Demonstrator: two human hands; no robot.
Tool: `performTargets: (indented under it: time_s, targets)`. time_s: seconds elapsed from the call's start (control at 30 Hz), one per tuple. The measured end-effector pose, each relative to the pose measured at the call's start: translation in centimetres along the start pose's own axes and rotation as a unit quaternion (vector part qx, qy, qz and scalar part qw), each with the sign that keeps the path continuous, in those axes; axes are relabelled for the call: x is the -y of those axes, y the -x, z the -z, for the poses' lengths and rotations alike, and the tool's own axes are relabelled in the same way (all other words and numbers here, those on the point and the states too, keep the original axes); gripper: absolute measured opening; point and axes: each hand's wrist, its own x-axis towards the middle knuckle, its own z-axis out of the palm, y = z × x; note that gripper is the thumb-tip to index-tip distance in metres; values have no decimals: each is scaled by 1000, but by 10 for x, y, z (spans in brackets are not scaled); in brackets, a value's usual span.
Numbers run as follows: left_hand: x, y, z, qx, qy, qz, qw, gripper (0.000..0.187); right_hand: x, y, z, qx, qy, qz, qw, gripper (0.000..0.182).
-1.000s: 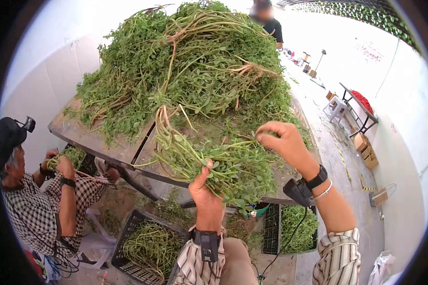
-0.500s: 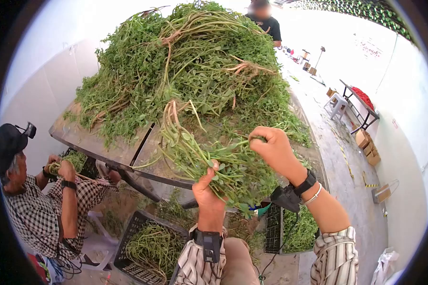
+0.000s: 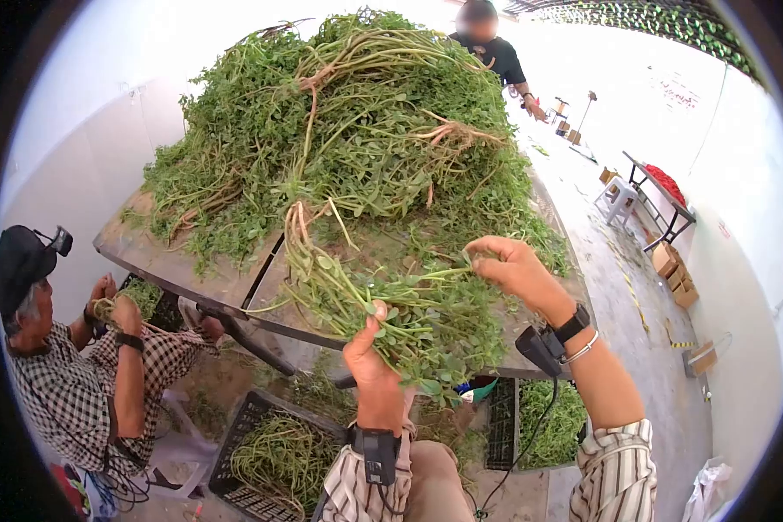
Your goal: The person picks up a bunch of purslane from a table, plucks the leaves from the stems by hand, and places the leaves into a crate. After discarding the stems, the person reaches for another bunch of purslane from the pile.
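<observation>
Changes over the last second: your right hand, drawn in toward the bunch half a second ago, is now farther out to the right. Beyond the table (image 3: 183, 261), a co-worker (image 3: 501, 63) now shows an outstretched arm. Bearing on the work, as judged: the bunch is being handled stem by stem and is not yet set down.

Item: one bunch (image 3: 418, 335) of leafy green plants, raised above the table's near edge, its pinkish lower ends pointing toward the pile (image 3: 348, 139) on the table.

Item: your left hand (image 3: 376, 361), closed around the bunch at its middle, thumb on top, just off the table's near edge.

Item: your right hand (image 3: 515, 268), above the table's near right part, fingers curled, thumb and forefinger pinched on a stem (image 3: 444, 275) reaching out from the bunch.

Item: two black crates holding greens, one (image 3: 244, 419) below the table's near edge, one (image 3: 501, 422) below its near right corner.
</observation>
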Motion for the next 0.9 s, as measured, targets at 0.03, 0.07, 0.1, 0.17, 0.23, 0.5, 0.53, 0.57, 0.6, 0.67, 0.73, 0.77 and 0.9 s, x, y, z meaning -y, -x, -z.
performTargets:
  time_s: [0.03, 0.07, 0.1, 0.17, 0.23, 0.5, 0.53, 0.57, 0.6, 0.67, 0.73, 0.77, 0.9]
  targets:
    - [0, -1, -1, 19, 12, 7, 1000, 25, 4, 1, -2, 24, 31, 18, 999, 29]
    - [0, -1, -2, 18, 11, 6, 1000, 25, 6, 1, -4, 48, 61, 36, 996, 38]
    - [0, 0, -3, 8, -5, 3, 1000, 23, 5, 0, -5, 48, 59, 36, 996, 38]
    - [-3, 1, -8, -2, -23, -1, 1000, 21, 4, -2, -7, 106, 47, 62, 991, 48]
    - [-7, 1, -15, 39, -17, 9, 999, 17, 7, -3, -6, 117, 58, 70, 989, 50]
    - [-5, 1, -9, 31, -21, 14, 999, 16, 1, -3, -19, 144, 52, 61, 986, 52]
    - [-5, 0, -7, 62, -6, 27, 998, 16, 6, 0, -20, 133, 53, 74, 987, 51]
    - [-5, 0, -5, 60, -6, 26, 998, 16, 9, 1, -20, 122, 54, 86, 987, 49]
    - [-4, -1, -4, 40, -22, 13, 999, 15, 10, 1, -21, 122, 53, 85, 987, 49]
    - [-2, -2, -2, 20, -39, 4, 999, 15, 9, 2, -20, 133, 5, -26, 991, 46]
    - [-2, -2, 0, 20, -40, 6, 999, 15, 6, 4, -20, 137, -27, -31, 990, 43]
    - [-1, -2, -2, 21, -40, 7, 999, 15, 4, 3, -20, 143, -57, -33, 987, 41]
    - [-4, -1, -6, 6, -30, 5, 1000, 15, -5, -2, -24, 186, 1, 30, 982, 37]
